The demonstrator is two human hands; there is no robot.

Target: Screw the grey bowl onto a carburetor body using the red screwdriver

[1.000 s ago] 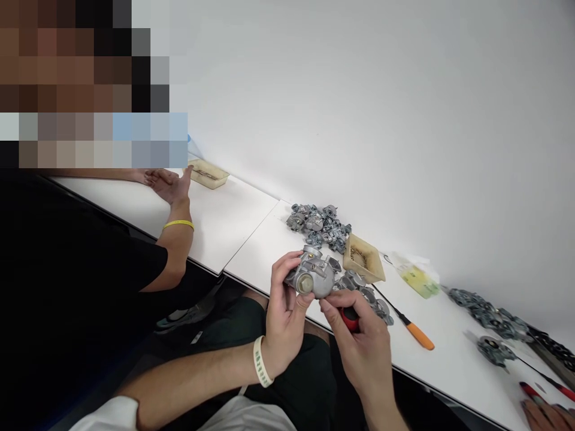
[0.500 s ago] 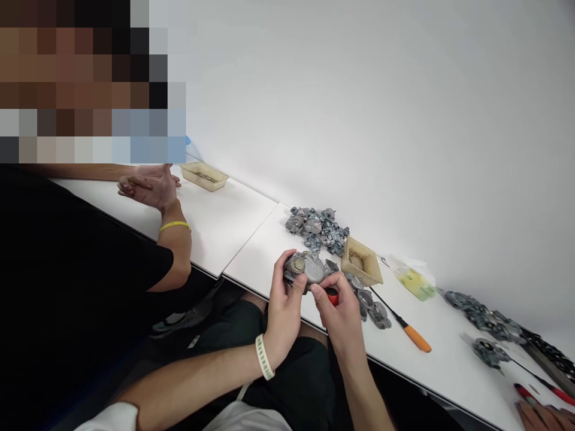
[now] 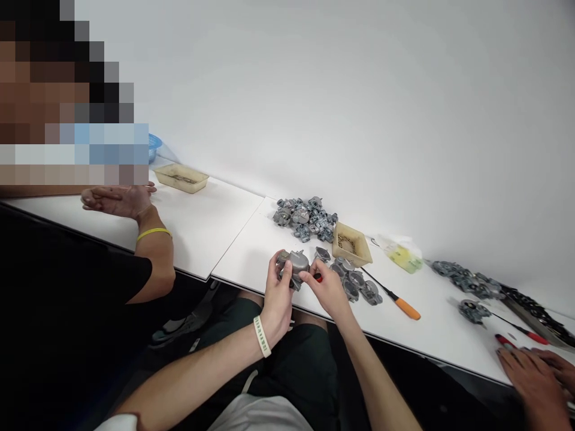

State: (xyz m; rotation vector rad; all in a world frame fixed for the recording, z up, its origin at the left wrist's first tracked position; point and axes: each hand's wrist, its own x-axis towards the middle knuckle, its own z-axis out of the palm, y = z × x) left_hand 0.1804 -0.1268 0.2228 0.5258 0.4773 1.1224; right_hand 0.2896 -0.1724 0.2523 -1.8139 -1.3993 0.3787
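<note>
Lowered: two hands [image 3: 303, 287], one carburetor [image 3: 293, 263], tableward.

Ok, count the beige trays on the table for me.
2. One beige tray sits just past the wearer's hands, beside the pile of grey metal parts. The other beige tray is far left, near the co-worker's hand. None seems hidden.

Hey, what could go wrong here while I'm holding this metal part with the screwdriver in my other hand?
The metal part sits in your left hand at the table edge; a slip might drop it into your lap. The red-handled screwdriver in your right hand is close to your left fingers and could jab them.
</note>
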